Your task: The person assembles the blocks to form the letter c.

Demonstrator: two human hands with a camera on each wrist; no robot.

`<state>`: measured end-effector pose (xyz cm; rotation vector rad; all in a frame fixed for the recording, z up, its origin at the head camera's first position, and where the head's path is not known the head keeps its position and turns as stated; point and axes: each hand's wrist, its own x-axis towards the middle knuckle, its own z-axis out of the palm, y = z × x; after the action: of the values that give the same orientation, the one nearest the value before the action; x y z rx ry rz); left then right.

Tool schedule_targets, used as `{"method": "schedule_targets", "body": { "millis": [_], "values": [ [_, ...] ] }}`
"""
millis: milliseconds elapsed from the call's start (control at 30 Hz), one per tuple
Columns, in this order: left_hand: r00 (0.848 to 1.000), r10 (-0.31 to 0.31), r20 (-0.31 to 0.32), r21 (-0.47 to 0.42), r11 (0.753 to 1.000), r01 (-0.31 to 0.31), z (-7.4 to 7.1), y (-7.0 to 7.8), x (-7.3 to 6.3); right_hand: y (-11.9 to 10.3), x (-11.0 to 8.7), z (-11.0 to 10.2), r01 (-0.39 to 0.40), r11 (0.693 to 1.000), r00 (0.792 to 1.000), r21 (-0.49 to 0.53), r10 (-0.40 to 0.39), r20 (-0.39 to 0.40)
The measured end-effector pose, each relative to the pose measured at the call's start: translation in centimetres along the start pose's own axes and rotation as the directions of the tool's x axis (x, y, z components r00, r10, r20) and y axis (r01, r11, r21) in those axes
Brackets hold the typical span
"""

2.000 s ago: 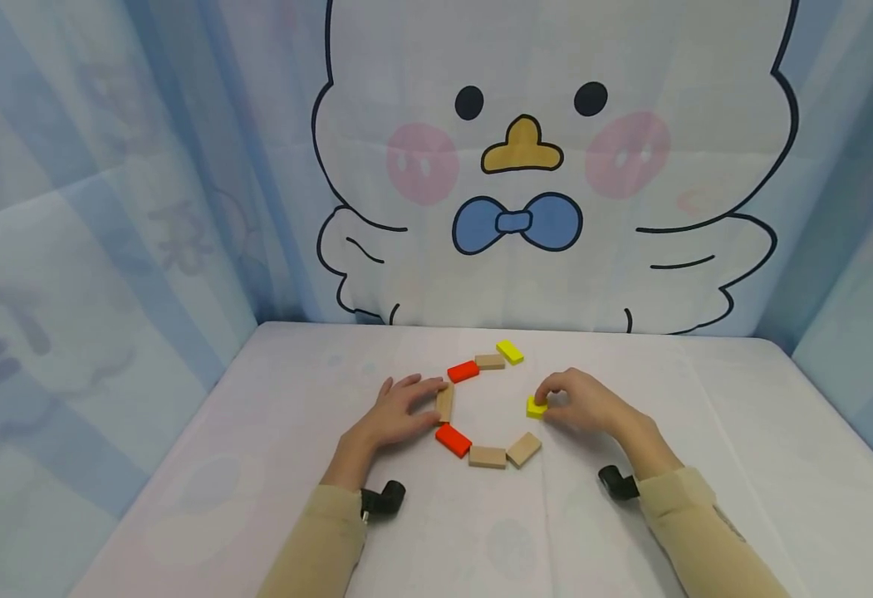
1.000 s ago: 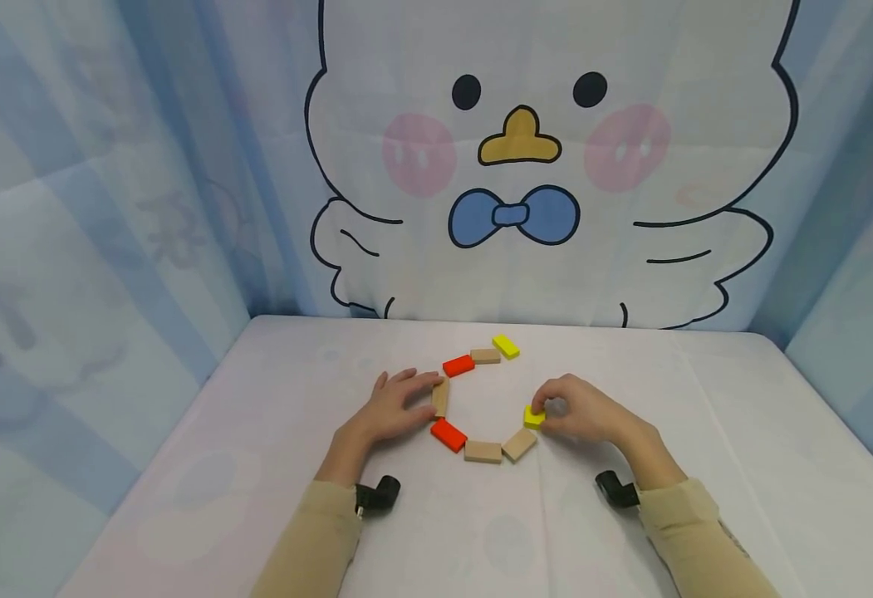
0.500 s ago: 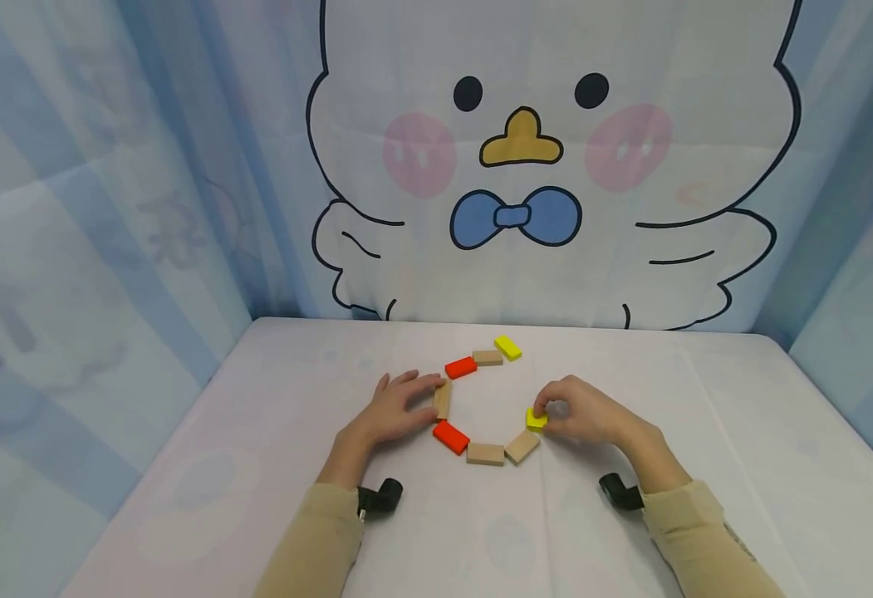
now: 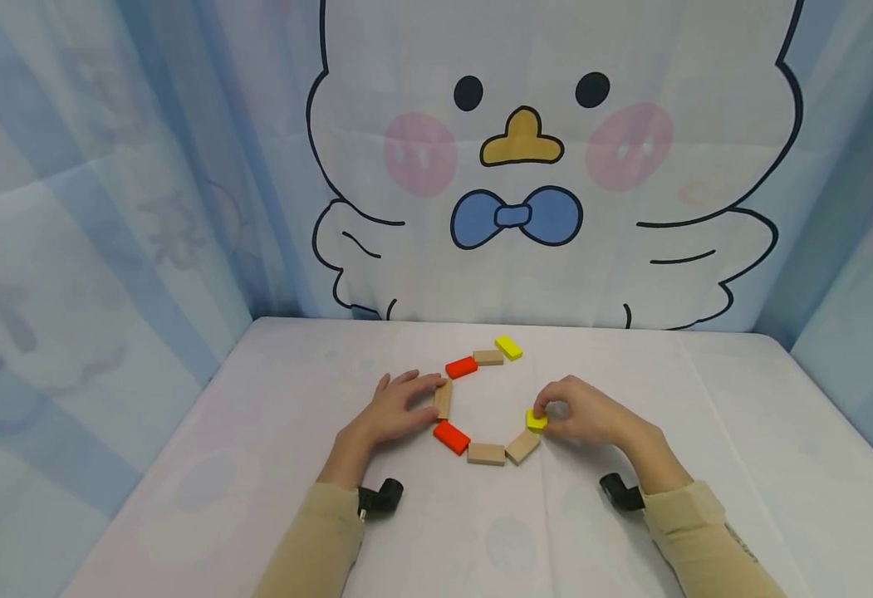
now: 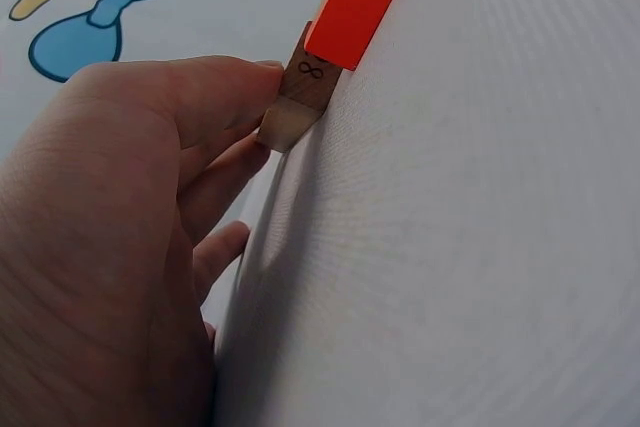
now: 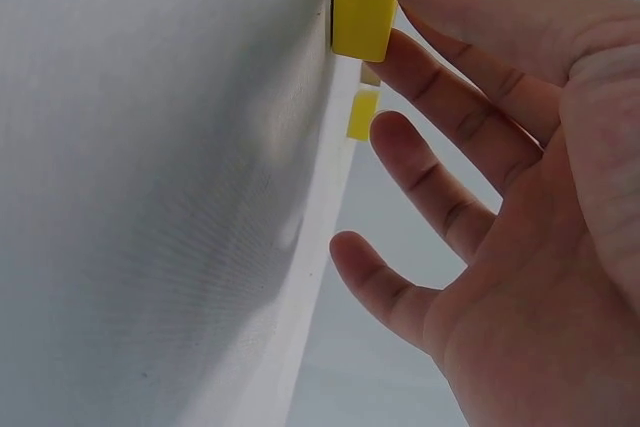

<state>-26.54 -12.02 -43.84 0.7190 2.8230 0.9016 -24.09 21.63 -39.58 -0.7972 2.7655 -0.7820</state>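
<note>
Small wooden domino-like blocks lie flat in a curved line on the white table. My left hand (image 4: 387, 411) holds a plain wooden block (image 4: 443, 402) at the left of the curve, its thumb and index finger near the two ends. A yellow block (image 4: 536, 423) is pinched by my right hand (image 4: 589, 413) at the right side; the right wrist view shows thumb and fingertips on that yellow block (image 6: 362, 12), other fingers spread. Just in front of it, a plain block (image 4: 522, 448) lies slanted, touching or nearly so.
Nearer me lie a red block (image 4: 452, 438) and a plain block (image 4: 486, 454). Behind are another red block (image 4: 462, 367), a plain block (image 4: 488, 358) and a second yellow block (image 4: 509, 348). A gap separates the two yellow blocks. A printed curtain (image 4: 541, 282) hangs behind the table.
My right hand has brought its yellow block nearer, closing the gap to the slanted plain block. The left hand stays on its block. The head view has shifted slightly.
</note>
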Motion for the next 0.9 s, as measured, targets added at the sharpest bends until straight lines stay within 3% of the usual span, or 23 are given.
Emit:
{"method": "schedule_targets", "body": {
  "millis": [900],
  "values": [
    [1.0,-0.009,-0.001,-0.005,1.0,0.009,0.1,-0.08,0.03,0.16,-0.06,-0.07,0.051,0.999,0.999,-0.003,-0.051,0.003]
  ]
}}
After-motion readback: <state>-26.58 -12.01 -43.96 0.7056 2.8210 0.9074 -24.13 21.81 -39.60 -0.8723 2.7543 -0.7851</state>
